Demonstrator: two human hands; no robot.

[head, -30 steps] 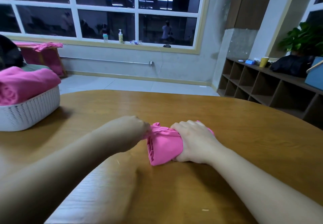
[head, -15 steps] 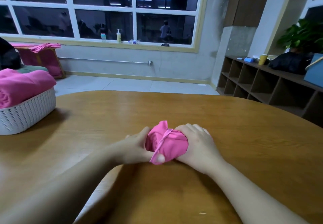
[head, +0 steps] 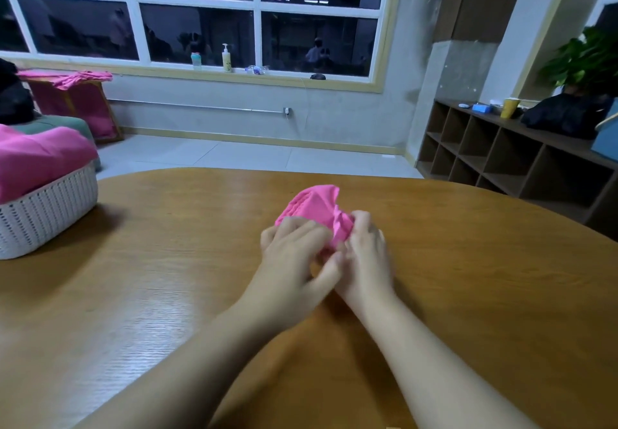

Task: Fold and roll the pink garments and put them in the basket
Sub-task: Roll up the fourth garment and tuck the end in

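Both hands have shifted onto the near end since a moment ago: left hand [head: 294, 254] and right hand [head: 364, 254] pinch the pink roll [head: 314, 208] mid-table [head: 468, 261]. Roll points away from them; basket [head: 50, 208] sits well off left, so left's closer.

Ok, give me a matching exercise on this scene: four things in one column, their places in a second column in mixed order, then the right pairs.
Things
1. pink roll
2. white basket
3. yellow cup
4. pump bottle

Places
A. on the window sill
B. at the table's left edge, holding pink garments
C. on top of the cubby shelf at the right
D. mid-table, gripped by the left hand and the right hand

Pairs: 1-D, 2-B, 3-C, 4-A
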